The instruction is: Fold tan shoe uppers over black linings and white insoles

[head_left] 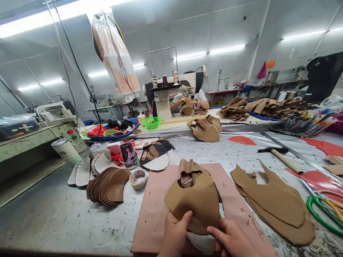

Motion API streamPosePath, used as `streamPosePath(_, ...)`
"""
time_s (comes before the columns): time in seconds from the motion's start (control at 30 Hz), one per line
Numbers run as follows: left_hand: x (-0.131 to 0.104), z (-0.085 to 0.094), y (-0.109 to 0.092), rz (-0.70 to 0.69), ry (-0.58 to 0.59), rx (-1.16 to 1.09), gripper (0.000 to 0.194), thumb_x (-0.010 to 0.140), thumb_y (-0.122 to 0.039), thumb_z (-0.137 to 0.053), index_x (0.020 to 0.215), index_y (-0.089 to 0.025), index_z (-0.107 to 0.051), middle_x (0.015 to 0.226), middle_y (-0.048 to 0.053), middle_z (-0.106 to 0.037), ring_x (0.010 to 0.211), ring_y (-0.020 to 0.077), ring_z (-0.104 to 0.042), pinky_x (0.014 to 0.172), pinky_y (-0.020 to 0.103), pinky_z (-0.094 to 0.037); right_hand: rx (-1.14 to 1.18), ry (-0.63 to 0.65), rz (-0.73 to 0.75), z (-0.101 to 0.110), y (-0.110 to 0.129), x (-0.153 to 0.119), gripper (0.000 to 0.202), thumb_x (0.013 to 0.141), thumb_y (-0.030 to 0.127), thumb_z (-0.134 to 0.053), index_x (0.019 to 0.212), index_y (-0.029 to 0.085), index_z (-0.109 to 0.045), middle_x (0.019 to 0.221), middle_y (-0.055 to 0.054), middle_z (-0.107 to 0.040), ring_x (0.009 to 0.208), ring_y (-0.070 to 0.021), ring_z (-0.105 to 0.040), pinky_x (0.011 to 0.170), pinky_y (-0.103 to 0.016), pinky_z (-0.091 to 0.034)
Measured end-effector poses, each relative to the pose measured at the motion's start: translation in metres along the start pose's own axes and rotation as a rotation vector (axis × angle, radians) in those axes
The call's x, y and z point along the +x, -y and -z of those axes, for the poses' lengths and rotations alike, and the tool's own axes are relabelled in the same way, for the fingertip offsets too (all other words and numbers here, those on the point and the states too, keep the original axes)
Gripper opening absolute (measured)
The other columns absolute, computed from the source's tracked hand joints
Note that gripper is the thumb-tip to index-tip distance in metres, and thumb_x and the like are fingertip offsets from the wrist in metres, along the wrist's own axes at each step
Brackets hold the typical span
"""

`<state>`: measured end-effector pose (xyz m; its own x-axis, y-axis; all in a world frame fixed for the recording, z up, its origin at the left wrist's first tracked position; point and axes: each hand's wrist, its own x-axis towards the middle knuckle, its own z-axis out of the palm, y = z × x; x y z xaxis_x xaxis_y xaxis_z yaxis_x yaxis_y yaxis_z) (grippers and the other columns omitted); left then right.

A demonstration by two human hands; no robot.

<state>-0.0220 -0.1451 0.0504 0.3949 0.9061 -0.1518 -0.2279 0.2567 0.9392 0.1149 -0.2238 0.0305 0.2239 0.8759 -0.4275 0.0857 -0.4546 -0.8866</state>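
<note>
The head-worn camera looks forward and down across a near workbench [64,217] to a sewing machine [164,102].

Bare left grip [177,226] and bare right grip [229,233], bare wrists [169,249], 2 thumbnails [189,213], apparently short

The held brown piece [197,200] looks smooth, matt and leathery, the hammer handle [286,161] wooden.

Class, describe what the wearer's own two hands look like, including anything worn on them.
The left hand and right hand are both bare: no gloves, and no rings, watch or bracelet visible. No sleeve or cuff shows within the frame.
</note>
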Motion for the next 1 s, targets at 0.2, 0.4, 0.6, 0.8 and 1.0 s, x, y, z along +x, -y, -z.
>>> streamPosePath(0.2, 0.001, -0.001, 0.0, 0.016, -0.025, -0.045, 0.049, 0.055, -0.039, -0.082, 0.095, -0.015, -0.068, 0.093, 0.011, -0.072, 0.089, 0.0294, -0.066, 0.078, 0.037, -0.052, -0.046, -0.031, 0.105, 0.004, -0.002, -0.002, 0.059, 0.06, 0.08, -0.044, 0.056, 0.021, -0.044, 0.043, 0.005, -0.041, 0.038, -0.0095, -0.039, 0.038, -0.022, -0.031)
streamPosePath(0.4, 0.001, -0.006, 0.009, 0.044, -0.006, -0.033, 0.048, 0.054, -0.042, -0.081, 0.09, -0.013, -0.068, 0.095, 0.013, -0.072, 0.091, 0.0315, -0.065, 0.078, 0.039, -0.052, 0.204, 0.073, 0.165, 0.005, 0.011, -0.005, 0.063, 0.049, 0.078, -0.059, 0.069, 0.019, -0.053, 0.066, -0.003, -0.058, 0.063, -0.0185, -0.053, 0.058, -0.028, -0.043)
streamPosePath(0.6, 0.003, -0.006, 0.017, 0.026, -0.017, 0.036, 0.047, 0.057, -0.046, -0.079, 0.087, -0.012, -0.068, 0.09, 0.013, -0.072, 0.085, 0.0319, -0.066, 0.072, 0.037, -0.053, 0.236, 0.041, -0.017, -0.01, 0.002, 0.001, 0.059, 0.047, 0.075, -0.06, 0.061, 0.02, -0.045, 0.05, 0.002, -0.048, 0.045, -0.0107, -0.042, 0.046, -0.024, -0.035)
streamPosePath(0.8, 0.005, -0.001, 0.021, -0.005, -0.023, 0.054, 0.041, 0.061, -0.04, -0.077, 0.092, -0.015, -0.068, 0.092, 0.01, -0.073, 0.089, 0.0302, -0.066, 0.077, 0.037, -0.052, 0.006, -0.041, 0.001, -0.007, -0.013, 0.003, 0.046, 0.06, 0.066, -0.056, 0.059, 0.022, -0.042, 0.048, 0.002, -0.048, 0.05, -0.0152, -0.05, 0.046, -0.024, -0.037)
streamPosePath(1.0, 0.001, -0.004, 0.015, -0.043, 0.024, 0.069, 0.037, 0.064, -0.036, -0.075, 0.094, -0.016, -0.069, 0.096, 0.009, -0.072, 0.093, 0.0281, -0.065, 0.082, 0.035, -0.051, -0.036, 0.013, 0.001, -0.003, -0.009, 0.0, 0.037, 0.064, 0.055, -0.061, 0.068, 0.023, -0.045, 0.05, 0.004, -0.051, 0.048, -0.0143, -0.049, 0.044, -0.023, -0.035)
